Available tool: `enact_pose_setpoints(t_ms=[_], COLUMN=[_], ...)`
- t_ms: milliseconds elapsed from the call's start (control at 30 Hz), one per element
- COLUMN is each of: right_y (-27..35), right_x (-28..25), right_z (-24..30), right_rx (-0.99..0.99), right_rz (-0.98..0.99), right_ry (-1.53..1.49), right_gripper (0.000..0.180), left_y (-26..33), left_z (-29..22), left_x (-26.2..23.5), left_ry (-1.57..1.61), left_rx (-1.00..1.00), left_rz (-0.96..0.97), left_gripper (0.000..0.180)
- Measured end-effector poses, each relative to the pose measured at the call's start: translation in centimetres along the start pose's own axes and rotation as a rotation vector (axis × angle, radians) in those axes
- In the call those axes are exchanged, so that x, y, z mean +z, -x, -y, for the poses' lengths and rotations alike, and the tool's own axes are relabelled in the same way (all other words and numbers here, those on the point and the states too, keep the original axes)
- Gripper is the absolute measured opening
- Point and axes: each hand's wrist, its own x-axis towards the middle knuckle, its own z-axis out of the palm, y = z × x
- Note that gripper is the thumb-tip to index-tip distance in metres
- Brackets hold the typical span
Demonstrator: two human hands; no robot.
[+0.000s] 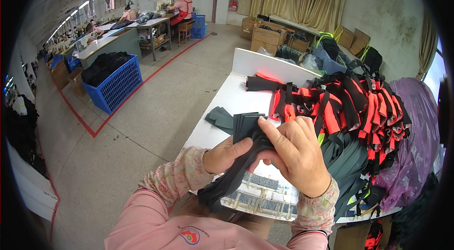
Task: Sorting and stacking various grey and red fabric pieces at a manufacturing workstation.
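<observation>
A bundle of dark fabric strips [248,127] is held up over the white table, its ends fanned at the top and its tail hanging past the table's near edge. My left hand [228,154] is closed around the bundle from the left, thumb across its front. On the other side, my right hand [300,155] pinches the bundle's right side, index fingertip at the upper corner; part of that grip is hidden. Just behind lies a small group of dark green strips [220,119]. To the right of my right hand a heap of long dark green strips [350,160] drapes over the table.
Black and bright red-orange fabric pieces [331,101] are piled on the white table [208,134], beside a purple plastic bag [411,132]. A blue crate [116,84] of dark cloth stands on the floor at left. Cardboard boxes [269,37] line the back; a co-worker [182,9] sits farther off.
</observation>
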Motion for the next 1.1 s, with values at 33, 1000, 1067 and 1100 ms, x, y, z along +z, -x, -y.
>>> enact_pose_setpoints(t_ms=[33,1000,1067,1100], right_y=[-0.1,-0.3,-0.5,-0.5], right_x=[0.0,-1.3,-1.8,-1.9], right_z=[0.0,-1.7,-1.8,-1.8], right_rx=[0.001,0.065,0.038,0.004], right_rz=[0.001,0.2,0.22,0.239], right_ry=[-0.001,-0.344,-0.373,-0.411], right_gripper=[0.061,0.044,0.041,0.039], left_y=[0.0,-0.1,-0.7,-1.1], left_z=[-0.1,0.4,0.0,-0.5], left_x=[-0.1,-1.6,-1.8,-1.9], left_ry=[0.001,0.218,0.126,0.028], left_rx=[-0.001,-0.279,-0.285,-0.289], left_rz=[-0.001,0.269,0.405,0.529], left_gripper=[0.052,0.058,0.059,0.062])
